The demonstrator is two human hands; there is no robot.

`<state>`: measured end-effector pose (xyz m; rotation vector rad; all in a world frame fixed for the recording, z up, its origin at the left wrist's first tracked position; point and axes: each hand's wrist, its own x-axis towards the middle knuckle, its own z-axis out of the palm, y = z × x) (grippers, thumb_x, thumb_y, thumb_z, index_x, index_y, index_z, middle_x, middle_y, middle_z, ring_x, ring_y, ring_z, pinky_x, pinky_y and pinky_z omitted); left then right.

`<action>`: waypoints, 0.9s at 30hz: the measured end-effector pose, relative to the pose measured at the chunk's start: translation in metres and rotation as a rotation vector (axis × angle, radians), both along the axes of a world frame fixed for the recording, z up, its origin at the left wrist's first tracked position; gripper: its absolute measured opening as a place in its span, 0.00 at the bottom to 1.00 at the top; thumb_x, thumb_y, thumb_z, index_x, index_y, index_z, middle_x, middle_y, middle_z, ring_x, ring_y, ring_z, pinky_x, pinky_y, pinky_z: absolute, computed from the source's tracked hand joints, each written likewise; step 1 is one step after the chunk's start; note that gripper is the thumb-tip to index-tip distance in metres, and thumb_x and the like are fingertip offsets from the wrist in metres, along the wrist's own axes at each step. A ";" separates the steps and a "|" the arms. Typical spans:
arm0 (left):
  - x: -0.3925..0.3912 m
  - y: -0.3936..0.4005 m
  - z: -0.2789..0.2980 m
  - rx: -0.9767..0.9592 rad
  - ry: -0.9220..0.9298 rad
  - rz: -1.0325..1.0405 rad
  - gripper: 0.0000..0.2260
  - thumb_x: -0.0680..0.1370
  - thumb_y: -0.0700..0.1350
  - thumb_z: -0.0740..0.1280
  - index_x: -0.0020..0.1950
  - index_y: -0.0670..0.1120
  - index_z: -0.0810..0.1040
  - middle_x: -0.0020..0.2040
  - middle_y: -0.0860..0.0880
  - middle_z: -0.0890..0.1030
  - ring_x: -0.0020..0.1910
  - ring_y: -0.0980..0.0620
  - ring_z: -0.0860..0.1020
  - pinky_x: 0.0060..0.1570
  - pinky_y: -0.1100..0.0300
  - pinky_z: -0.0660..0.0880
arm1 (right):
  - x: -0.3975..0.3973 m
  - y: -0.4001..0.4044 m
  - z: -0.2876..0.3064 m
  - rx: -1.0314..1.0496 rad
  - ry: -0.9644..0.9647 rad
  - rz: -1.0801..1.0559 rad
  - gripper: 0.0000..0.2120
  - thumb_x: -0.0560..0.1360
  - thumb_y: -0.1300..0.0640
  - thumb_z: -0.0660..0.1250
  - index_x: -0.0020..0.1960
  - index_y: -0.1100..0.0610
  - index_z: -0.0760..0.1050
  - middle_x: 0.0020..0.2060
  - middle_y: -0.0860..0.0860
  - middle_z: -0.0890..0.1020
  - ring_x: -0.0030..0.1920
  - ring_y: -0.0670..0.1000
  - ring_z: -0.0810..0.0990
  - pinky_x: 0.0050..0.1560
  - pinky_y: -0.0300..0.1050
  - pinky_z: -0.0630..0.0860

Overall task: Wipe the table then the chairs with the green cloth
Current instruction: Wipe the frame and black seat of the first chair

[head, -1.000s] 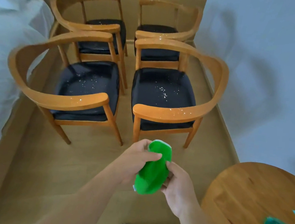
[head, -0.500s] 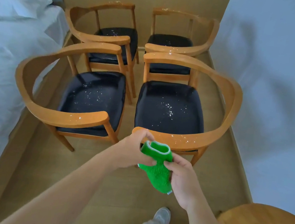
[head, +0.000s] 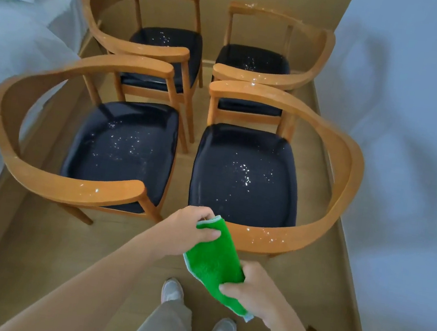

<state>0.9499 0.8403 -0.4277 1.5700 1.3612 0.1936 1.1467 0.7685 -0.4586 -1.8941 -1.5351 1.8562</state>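
Green cloth (head: pixel 214 260): soft, light, limp; left hand (head: pixel 188 230) and right hand (head: pixel 253 291) pinch opposite ends; grip edges.

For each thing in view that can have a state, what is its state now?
green cloth: folded, off the chairs, held at both ends.
left hand: pinches the cloth's upper end.
right hand: grips the cloth's lower end.
near right chair: droplets on seat and armrest.
near left chair: seat spotted with droplets.
two far chairs: seats spotted too.
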 end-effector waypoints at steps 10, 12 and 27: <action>-0.019 0.067 -0.085 -0.051 0.118 0.272 0.07 0.77 0.52 0.67 0.43 0.51 0.75 0.41 0.52 0.80 0.41 0.55 0.79 0.34 0.63 0.71 | -0.037 0.024 -0.068 0.186 -0.252 -0.197 0.16 0.75 0.53 0.67 0.62 0.46 0.72 0.50 0.38 0.75 0.53 0.42 0.75 0.53 0.38 0.72; -0.019 0.081 -0.107 -0.036 0.151 0.338 0.06 0.77 0.52 0.67 0.42 0.52 0.75 0.40 0.53 0.79 0.41 0.55 0.78 0.33 0.63 0.70 | -0.038 0.036 -0.080 0.284 -0.274 -0.231 0.17 0.75 0.54 0.68 0.64 0.47 0.72 0.50 0.38 0.75 0.54 0.41 0.74 0.53 0.35 0.70; -0.014 0.039 -0.175 0.255 0.492 -0.053 0.19 0.83 0.51 0.53 0.75 0.54 0.64 0.74 0.55 0.65 0.74 0.56 0.60 0.68 0.55 0.59 | -0.083 0.058 -0.126 0.711 -0.396 0.142 0.26 0.70 0.64 0.63 0.68 0.62 0.72 0.68 0.58 0.73 0.69 0.58 0.71 0.69 0.55 0.63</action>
